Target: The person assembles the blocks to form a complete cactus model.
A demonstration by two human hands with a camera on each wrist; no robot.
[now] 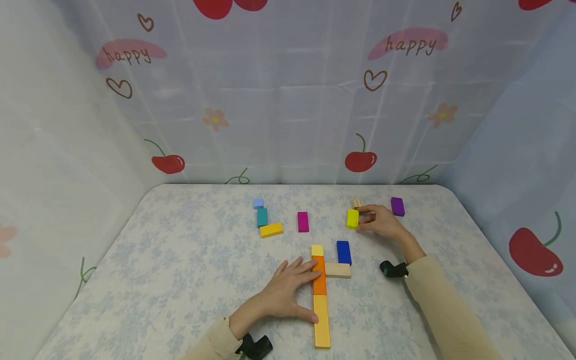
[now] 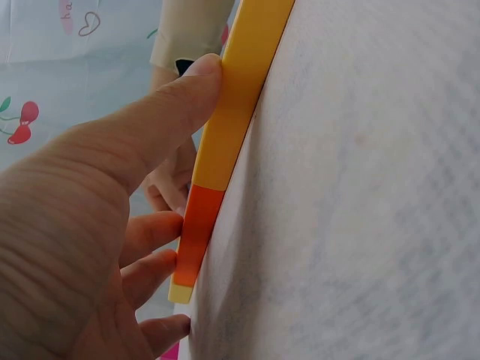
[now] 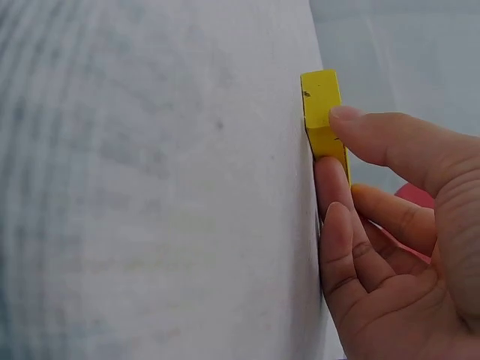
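Observation:
In the head view my left hand lies spread along a row of blocks. Its thumb touches the long yellow-orange block and its fingertips rest on the orange block; a small pale yellow block caps the far end. Farther back, my right hand pinches a bright yellow block at its right side. The right wrist view shows the thumb on one face of that yellow block and fingers against its end, close to the tabletop.
A beige block adjoins the row, with a blue block behind it. Purple, magenta, teal, light blue and yellow-orange blocks lie farther back. A small ridged wooden piece sits behind the bright yellow block.

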